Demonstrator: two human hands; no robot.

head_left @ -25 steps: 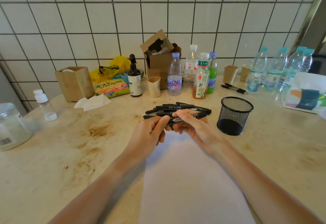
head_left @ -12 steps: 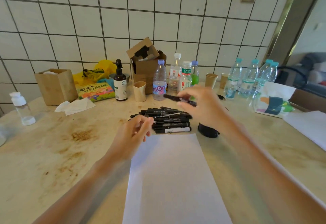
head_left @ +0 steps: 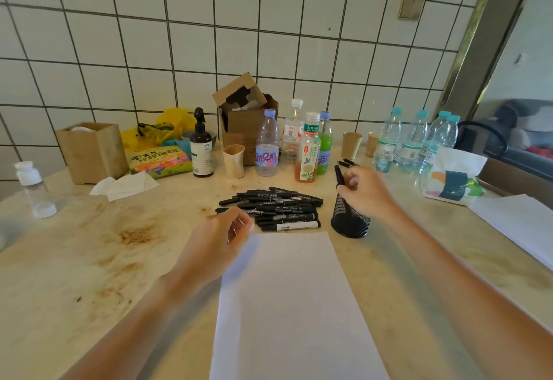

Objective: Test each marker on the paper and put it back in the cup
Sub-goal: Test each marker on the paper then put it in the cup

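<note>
A pile of several black markers (head_left: 278, 207) lies on the table beyond a blank white sheet of paper (head_left: 294, 305). Right of the pile stands a black mesh cup (head_left: 350, 221). My right hand (head_left: 366, 192) hovers over the cup and grips one black marker (head_left: 339, 175) upright, its lower end pointing into the cup. My left hand (head_left: 223, 233) hangs at the paper's far left corner, next to the pile, with loosely curled fingers that hold nothing.
Bottles (head_left: 267, 146), paper cups (head_left: 234, 161), a cardboard box (head_left: 245, 119) and a pump bottle (head_left: 202, 149) line the tiled wall. Water bottles (head_left: 416, 140) and a printed bag (head_left: 454, 179) stand at the right. A second paper sheet (head_left: 520, 224) lies far right.
My right hand carried the marker from above the pile to over the mesh cup and turned it upright. My left hand let go earlier and stays by the paper's corner.
</note>
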